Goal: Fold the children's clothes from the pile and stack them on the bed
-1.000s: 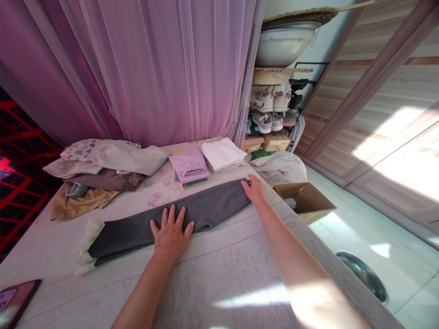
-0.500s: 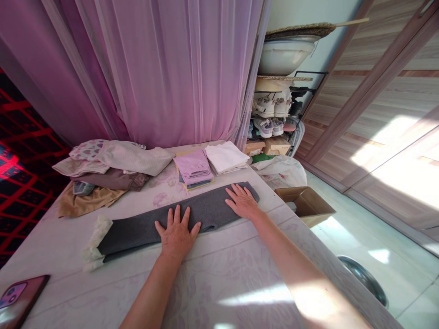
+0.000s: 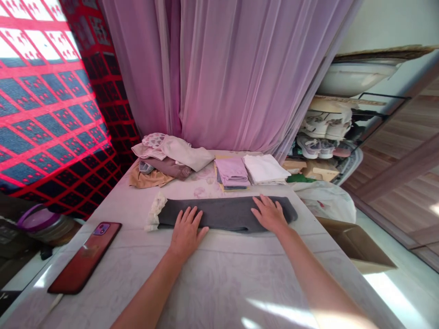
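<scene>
Resting splayed on garment (image 3: 224, 214): left hand (image 3: 185, 233), right hand (image 3: 270, 215).

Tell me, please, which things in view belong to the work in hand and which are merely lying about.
Apparently part of the work:
dark grey garment
folded lilac stack
folded white stack
loose clothes heap

Apparently just lying about:
red phone
cardboard box
shoes
white basin
</scene>
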A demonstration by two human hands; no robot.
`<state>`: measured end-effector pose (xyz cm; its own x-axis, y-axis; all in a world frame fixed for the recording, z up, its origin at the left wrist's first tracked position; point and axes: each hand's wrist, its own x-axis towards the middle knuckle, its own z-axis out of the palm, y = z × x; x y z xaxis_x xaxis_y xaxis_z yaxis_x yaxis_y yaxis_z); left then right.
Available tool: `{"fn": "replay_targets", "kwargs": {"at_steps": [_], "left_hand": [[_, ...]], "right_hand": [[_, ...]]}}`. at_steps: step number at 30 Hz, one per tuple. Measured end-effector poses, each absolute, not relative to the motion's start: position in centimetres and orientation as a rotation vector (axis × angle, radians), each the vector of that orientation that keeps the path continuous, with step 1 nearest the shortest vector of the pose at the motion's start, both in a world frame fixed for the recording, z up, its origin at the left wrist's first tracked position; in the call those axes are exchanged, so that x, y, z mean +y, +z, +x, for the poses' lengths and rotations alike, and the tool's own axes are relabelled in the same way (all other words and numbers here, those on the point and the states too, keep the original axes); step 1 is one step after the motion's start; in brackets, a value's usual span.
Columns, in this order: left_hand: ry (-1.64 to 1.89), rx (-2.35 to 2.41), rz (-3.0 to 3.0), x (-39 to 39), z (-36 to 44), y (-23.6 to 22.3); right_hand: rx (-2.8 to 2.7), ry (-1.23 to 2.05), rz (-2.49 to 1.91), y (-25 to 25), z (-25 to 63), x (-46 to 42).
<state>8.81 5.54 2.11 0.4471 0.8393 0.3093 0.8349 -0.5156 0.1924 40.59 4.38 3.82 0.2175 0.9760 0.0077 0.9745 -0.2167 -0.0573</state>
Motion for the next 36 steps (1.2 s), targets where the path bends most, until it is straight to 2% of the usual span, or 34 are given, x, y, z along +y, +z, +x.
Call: {"fn": "replay_targets", "kwargs": {"at_steps": [3,6,11,18,31,36], "left_hand": [[0.864,1.626,2.624,5.7,5.9,2.6],[1.077,1.982,2.356,6.6,2.0,3.0],[1.151,2.127,2.054,8.0,-2.4,1.2],[1.19,2.046,1.968,8.1,-1.3,0.3],[1.524,1.827,1.777,7.6,-1.4,0.8],[1.453,1.928,1.653,7.7,-1.9,0.3]], "right_hand": [[-1.989,0.008,-2.19,4.1,34.6,4.3],[-2.049,0.025,-2.028,3.0,28.7,3.6],[-2.082,0.039,-1.988,0.7,23.3,2.5],[-2.101,-0.065,-1.995,0.1,22.9,2.2],[-2.131,-0.284,-1.741,-1.2,23.4,1.9],[-2.103,-0.269,-1.772,-0.9,23.2,1.8]]}}
